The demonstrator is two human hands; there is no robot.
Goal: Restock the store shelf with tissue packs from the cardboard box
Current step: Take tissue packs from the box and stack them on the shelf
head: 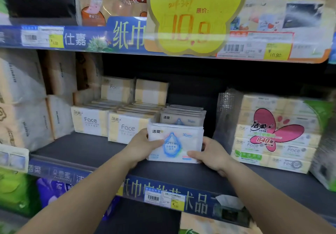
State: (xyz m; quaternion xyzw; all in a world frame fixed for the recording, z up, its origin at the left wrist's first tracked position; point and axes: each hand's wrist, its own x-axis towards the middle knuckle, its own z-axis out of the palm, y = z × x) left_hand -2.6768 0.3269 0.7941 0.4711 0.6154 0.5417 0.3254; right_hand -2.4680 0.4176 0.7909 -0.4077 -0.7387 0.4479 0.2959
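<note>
**Both hands hold a lotion tissue pack upright on the middle shelf**

The dark grey shelf (pixel 76 153) runs across the whole view, and everything below is placed relative to it. Its front edge carries a blue strip (pixel 181 195) with large pale Chinese characters and a barcode price tag with a yellow corner. Hanging from the shelf above is a yellow flower-shaped sign (pixel 195 15), printed with three brand names, 洁柔 among them, and "原价:", with "10.9" handwritten in orange.

At the shelf's right end stands a large plastic-wrapped multipack (pixel 276 135), cream and white, with a pink butterfly, 洁柔 and "840". Toward the left, rows of cream-and-white "Face" packs (pixel 125 130) stand on edge, with more behind them.

At the middle of the shelf, the tissue pack (pixel 174 141) stands with its broad face toward the camera and its long axis running left to right. It is a soft, glossy white rectangle with a blue droplet, "LOTION", 洁柔 and "30". It stands at the head of a row of similar packs (pixel 181 115) behind it.

The left hand (pixel 143 146) grips the pack's left edge, thumb across the front. The right hand (pixel 211 153) clasps its lower right corner, thumb on the front, fingers curled behind.
</note>
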